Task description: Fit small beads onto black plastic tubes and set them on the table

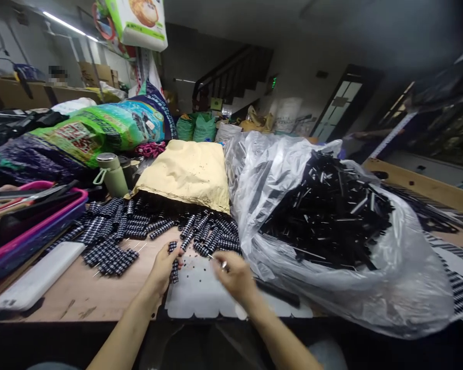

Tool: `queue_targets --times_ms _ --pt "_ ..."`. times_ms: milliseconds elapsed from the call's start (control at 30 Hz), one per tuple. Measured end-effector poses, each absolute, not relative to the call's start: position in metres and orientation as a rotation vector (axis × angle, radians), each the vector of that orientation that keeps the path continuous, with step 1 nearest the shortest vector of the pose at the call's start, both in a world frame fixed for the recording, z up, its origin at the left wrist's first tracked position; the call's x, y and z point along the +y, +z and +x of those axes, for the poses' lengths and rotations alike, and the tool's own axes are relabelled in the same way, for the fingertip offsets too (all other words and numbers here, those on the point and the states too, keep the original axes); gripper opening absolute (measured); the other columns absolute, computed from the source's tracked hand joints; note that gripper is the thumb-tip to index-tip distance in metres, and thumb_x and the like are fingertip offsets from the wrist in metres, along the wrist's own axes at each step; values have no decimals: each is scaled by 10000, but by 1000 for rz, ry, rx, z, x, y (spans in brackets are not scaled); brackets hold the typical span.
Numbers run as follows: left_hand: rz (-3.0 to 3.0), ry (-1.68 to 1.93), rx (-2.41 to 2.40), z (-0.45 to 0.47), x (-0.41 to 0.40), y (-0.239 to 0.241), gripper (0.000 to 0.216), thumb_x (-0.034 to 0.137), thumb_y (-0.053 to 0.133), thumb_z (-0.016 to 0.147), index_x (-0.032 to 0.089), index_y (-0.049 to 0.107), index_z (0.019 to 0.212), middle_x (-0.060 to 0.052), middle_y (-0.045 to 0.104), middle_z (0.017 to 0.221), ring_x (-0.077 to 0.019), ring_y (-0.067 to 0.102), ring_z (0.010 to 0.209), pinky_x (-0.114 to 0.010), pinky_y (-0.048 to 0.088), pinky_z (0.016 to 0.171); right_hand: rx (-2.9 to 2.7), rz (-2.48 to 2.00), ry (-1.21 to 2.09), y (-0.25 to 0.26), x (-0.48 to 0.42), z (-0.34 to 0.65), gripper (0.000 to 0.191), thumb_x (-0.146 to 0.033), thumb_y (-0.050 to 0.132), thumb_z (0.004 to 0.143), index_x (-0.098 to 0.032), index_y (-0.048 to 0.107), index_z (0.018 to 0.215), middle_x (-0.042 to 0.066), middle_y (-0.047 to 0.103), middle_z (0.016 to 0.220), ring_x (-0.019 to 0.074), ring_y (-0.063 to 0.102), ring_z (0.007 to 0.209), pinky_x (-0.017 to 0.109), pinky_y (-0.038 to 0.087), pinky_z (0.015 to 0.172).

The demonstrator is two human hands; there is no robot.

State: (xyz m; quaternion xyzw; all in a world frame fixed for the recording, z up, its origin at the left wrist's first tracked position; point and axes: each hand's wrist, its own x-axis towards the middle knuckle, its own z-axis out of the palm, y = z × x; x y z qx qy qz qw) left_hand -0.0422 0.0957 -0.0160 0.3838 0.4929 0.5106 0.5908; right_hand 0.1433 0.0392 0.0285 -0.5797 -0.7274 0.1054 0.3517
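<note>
My left hand is closed around a short black strip with white dots, held upright above the near edge of the worktable. To its right, my right hand is pinched on a thin metal pin, which points left toward the strip; most of the pin is hidden by the fingers. A ring shows on that hand. Behind both hands lies a heap of similar dotted strips. More of them form a pile to the left, with thin pins sticking out. Tiny dark bits are scattered on a white sheet under my hands.
A large clear plastic bag full of black strips stands on the right. A cream sack lies behind the heap. On the left are a white plastic case, a pink-rimmed basket with tools, and a green flask.
</note>
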Motion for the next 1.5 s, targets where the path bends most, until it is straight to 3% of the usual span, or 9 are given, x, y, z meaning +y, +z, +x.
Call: queue_targets --times_ms 100,333,533,700,833,900,1133,1333,1500 --pt "1080 1152 1095 -41 75 -19 462 427 573 707 175 469 1081 11 554 748 -86 506 518 -227 431 511 -1601 -1870 -162 58 62 224 261 -262 368 858 -166 610 857 102 638 820 203 606 795 334 455 736" --pt "1342 1113 1237 -28 48 -21 511 447 486 776 198 412 1216 26 507 679 -100 475 511 -234 420 507 -1741 -1936 -53 58 138 294 186 -132 455 794 -201 607 711 94 623 751 227 614 845 364 457 783" --pt "1028 1084 1285 -35 34 -11 454 487 630 632 169 505 930 90 405 503 -52 338 355 -167 264 335 -1770 -1796 -105 58 110 289 216 -215 401 850 -217 598 763 124 616 917 279 572 965 454 442 852" --pt "737 982 1067 -2 24 4 428 477 660 592 152 505 823 58 486 551 -26 316 324 -154 201 297 -1811 -1596 -124 15 27 214 210 -338 414 869 -247 584 952 79 614 1015 203 580 978 378 469 880" --pt "670 1029 1013 20 40 2 386 450 684 568 160 445 658 87 405 415 -27 309 305 -149 216 309 -2004 -1286 50 -31 -5 154 204 -269 462 849 -224 587 1004 86 616 1047 187 580 995 342 490 861" --pt "724 1103 1113 16 50 -2 383 424 695 558 172 410 605 100 365 362 -31 303 292 -150 223 309 -2102 -1226 140 -36 -1 147 309 -312 512 818 -200 540 1104 110 555 1160 214 511 1101 379 451 914" --pt "1021 957 1253 -9 47 0 277 369 669 610 161 487 607 77 395 337 -52 329 281 -161 239 302 -2458 -1235 240 15 30 146 1077 -482 719 549 -151 129 1387 158 250 1408 272 212 1304 462 207 1060" --pt "911 918 1225 -9 36 -4 295 403 669 614 162 503 644 75 399 353 -59 342 290 -166 240 302 -2598 -1217 318 14 30 130 1202 -499 752 459 -126 91 1391 159 265 1399 277 225 1291 457 135 1074" --pt "933 882 1226 -16 35 -7 389 462 654 621 152 536 825 86 400 404 -59 354 307 -159 241 299 -2556 -1242 416 6 26 140 1092 -388 741 508 -174 129 1386 123 305 1376 251 262 1270 409 196 1056"
